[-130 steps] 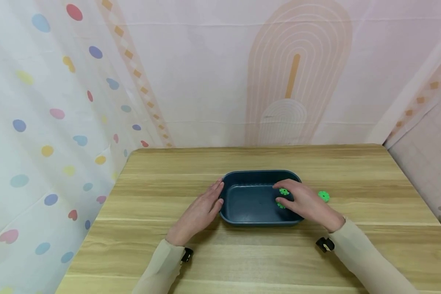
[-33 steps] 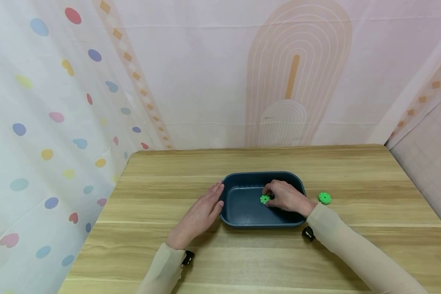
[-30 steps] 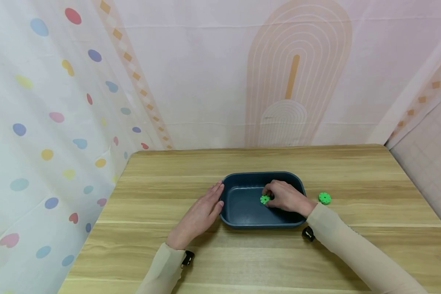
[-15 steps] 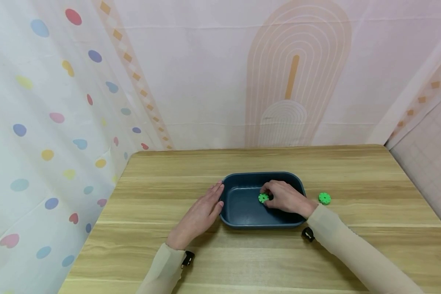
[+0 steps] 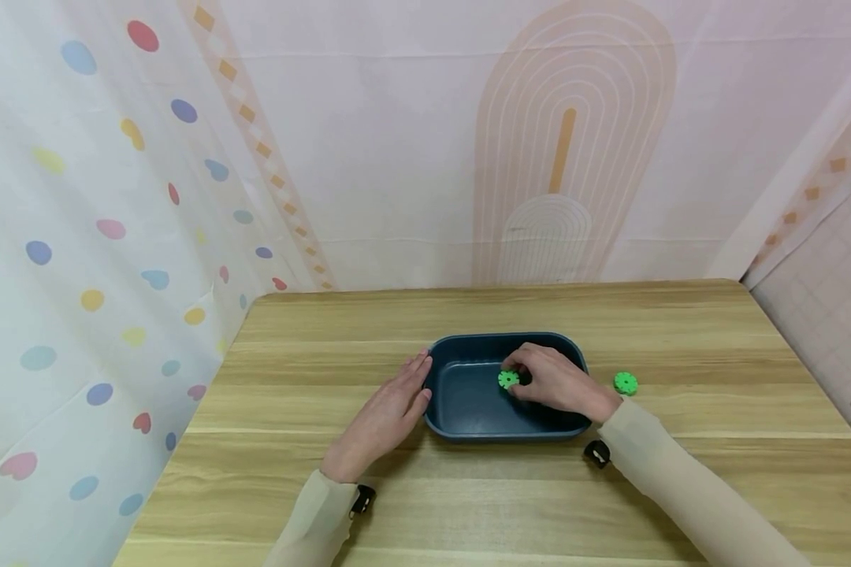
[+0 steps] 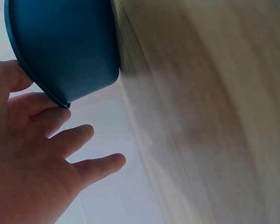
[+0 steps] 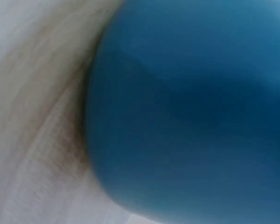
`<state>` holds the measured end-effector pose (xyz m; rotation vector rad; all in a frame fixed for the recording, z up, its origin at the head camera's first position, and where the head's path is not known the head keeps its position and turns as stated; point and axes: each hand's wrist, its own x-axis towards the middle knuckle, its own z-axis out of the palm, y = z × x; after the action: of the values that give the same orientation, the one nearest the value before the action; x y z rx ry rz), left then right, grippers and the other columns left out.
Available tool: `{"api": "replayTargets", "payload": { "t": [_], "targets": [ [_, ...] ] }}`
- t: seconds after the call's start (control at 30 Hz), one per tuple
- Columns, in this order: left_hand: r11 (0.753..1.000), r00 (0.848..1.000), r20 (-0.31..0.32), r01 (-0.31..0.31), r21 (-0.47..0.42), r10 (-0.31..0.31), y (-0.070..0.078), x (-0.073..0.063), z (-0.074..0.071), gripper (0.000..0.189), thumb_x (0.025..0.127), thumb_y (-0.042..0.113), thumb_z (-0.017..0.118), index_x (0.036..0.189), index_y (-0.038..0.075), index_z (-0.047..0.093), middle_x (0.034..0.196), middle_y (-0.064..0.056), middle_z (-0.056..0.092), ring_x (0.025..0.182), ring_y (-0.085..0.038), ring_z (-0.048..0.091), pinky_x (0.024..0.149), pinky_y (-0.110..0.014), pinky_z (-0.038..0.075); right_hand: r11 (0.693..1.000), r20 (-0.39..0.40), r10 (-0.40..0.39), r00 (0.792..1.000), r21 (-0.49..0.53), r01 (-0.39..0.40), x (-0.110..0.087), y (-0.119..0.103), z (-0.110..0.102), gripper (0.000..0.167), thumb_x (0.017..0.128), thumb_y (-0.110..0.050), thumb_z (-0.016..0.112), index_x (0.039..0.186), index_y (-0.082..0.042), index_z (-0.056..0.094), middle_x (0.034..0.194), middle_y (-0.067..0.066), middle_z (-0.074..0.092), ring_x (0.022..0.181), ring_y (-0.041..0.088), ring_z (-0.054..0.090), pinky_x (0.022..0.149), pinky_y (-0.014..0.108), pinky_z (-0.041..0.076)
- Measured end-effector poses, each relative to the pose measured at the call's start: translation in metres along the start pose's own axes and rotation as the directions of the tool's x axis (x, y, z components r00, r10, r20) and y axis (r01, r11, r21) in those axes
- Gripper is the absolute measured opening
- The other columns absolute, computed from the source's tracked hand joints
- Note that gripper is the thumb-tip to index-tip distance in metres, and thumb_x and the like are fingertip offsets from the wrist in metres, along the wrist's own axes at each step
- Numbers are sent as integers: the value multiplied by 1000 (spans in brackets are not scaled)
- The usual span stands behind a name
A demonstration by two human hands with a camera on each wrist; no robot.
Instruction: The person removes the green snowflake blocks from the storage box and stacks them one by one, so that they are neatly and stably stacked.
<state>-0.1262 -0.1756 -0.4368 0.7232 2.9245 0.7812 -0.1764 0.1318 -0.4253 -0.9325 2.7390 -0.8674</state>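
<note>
A green notched building disc (image 5: 508,380) shows inside the dark blue plastic tub (image 5: 461,435). My right hand (image 5: 553,382) reaches over the tub's right end, its index finger above the disc and its thumb overlapping the lower edge, pinching it. The other fingers are hidden behind the hand. At the tub's left end my left hand (image 5: 383,417) touches the rim with its fingers extended. In the left wrist view, the fingers of my left hand (image 6: 42,144) are spread, with thumb and index at the tub rim (image 6: 35,77). The right wrist view shows the tub's outer wall (image 7: 186,130).
More green discs (image 5: 626,383) lie on the wooden table (image 5: 312,331), right of the tub and beyond my right sleeve (image 5: 681,472). A patterned curtain (image 5: 397,157) hangs behind the table's back edge, with a dotted one (image 5: 113,236) on the left.
Compared with the oldest frame, my right hand has moved left inside the tub. Two discs showed by its fingers then; one shows now. Lately that disc shifted slightly left. My left hand stayed put.
</note>
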Motion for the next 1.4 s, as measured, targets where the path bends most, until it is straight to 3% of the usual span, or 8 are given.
{"api": "replayTargets", "payload": {
  "t": [0.7,1.0,1.4],
  "targets": [
    [1000,1000,6,-4,13,4,-1,0,0,55,113,26,44,160,0,34,169,-12,26,153,-36,29,120,-55,30,997,-114,15,993,75,-7,-16,-8,-10,26,90,-15,80,115,-10,75,110,-2,66,98,18,62,84,36,53],
    [999,999,27,27,31,-28,-1,1,-3,56,112,31,45,161,5,35,169,-8,27,154,-34,28,115,-66,32,992,-147,29,989,122,-11,-25,-6,-17,28,92,-16,80,118,-9,74,115,2,66,102,21,62,87,43,56],
    [1000,1000,22,11,16,-12,-4,2,-5,56,111,31,48,160,5,38,168,-8,29,154,-34,28,115,-67,30,985,-164,64,984,167,-36,-40,4,-31,30,93,-15,79,122,-7,72,115,4,65,103,32,63,88,52,57]
  ]
}}
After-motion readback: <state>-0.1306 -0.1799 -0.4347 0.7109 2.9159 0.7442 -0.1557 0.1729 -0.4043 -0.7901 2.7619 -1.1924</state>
